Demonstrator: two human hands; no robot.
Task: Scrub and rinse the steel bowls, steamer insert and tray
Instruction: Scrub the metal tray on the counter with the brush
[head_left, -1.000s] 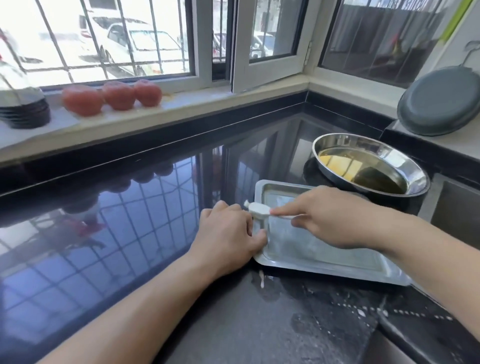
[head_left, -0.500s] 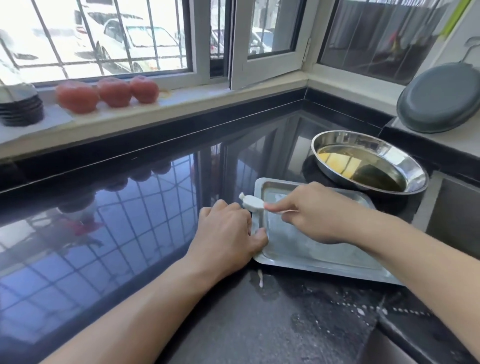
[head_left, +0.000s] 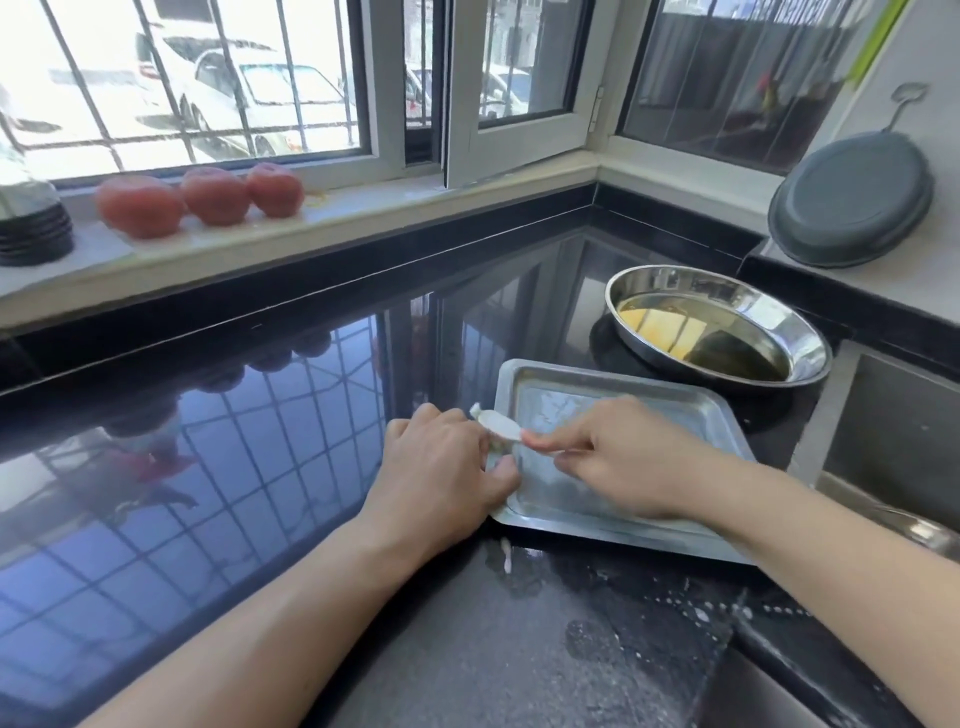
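Observation:
A rectangular steel tray (head_left: 691, 405) lies flat on the black counter, soapy inside. My left hand (head_left: 441, 473) grips its left rim, thumb over the edge. My right hand (head_left: 618, 462) is over the tray and holds a small white brush (head_left: 498, 423), its head at the tray's left rim near my left fingers. Behind the tray stands a round steel bowl (head_left: 789, 322) holding yellowish liquid.
A glossy black counter (head_left: 234, 467) stretches left. A sink (head_left: 909, 441) opens at the right. A dark round pan (head_left: 852, 202) leans on the right ledge. Three tomatoes (head_left: 202, 197) and a dark stack (head_left: 31, 228) sit on the windowsill. Suds spatter the counter (head_left: 506, 558) near the tray.
My right hand has slid the brush a little to the left along the tray's left rim. My left hand keeps its hold on the tray.

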